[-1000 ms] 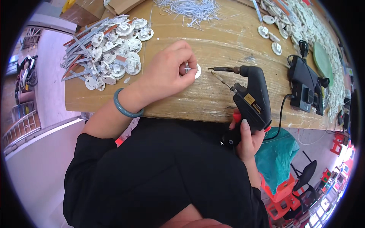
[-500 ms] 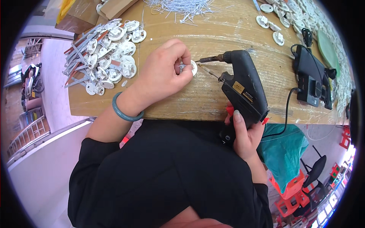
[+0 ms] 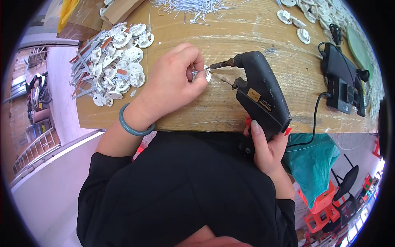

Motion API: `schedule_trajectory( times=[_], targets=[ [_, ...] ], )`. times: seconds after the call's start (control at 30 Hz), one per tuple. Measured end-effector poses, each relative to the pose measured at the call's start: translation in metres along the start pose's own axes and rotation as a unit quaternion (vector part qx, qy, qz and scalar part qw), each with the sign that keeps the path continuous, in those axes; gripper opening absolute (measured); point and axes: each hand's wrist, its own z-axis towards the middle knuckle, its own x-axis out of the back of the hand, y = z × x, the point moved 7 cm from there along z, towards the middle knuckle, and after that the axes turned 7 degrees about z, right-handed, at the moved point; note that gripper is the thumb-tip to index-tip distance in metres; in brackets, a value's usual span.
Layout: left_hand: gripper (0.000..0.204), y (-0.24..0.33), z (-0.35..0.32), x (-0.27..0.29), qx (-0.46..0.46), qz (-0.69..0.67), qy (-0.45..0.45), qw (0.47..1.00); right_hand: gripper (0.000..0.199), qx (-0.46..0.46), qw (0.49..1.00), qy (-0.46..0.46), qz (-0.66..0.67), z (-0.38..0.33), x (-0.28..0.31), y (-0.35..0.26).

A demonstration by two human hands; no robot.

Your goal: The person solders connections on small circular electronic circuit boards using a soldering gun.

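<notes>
In my right hand (image 3: 268, 149) is a black soldering gun (image 3: 263, 88), gripped by its handle near the table's front edge. Its hot tip and a thin feed tube point left and meet over a small round white plastic part (image 3: 208, 75). My left hand (image 3: 175, 78) is closed in a pinch at that part, with a short thin white wire (image 3: 194, 72) showing between thumb and fingers. Fingers cover most of the part, so the joint under the tip is hard to make out.
Left of my left hand lies a pile of white round parts with grey strips (image 3: 119, 61). Thin white wires (image 3: 193, 6) are heaped at the back. On the right are more white parts (image 3: 303, 36), a black power unit (image 3: 339, 82) with a cable, and a green plate (image 3: 358, 47).
The tip of the soldering gun has come slightly left, closer over the white part. Both hands keep their hold, and the whole view has shifted a little.
</notes>
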Motion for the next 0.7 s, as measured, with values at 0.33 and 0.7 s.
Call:
schedule_trajectory(
  times=[0.33,0.7],
  targets=[
    [0.012,-0.0002,0.0024,-0.0013,0.006,0.005,-0.002,1.000,0.046,-0.023,1.000,-0.004,-0.007,-0.0020,0.0023,0.0034],
    [0.011,-0.0019,0.0042,-0.0009,0.033,0.000,-0.009,0.999,0.046,-0.063,0.998,0.001,-0.002,-0.0023,0.0008,0.0018]
  ],
)
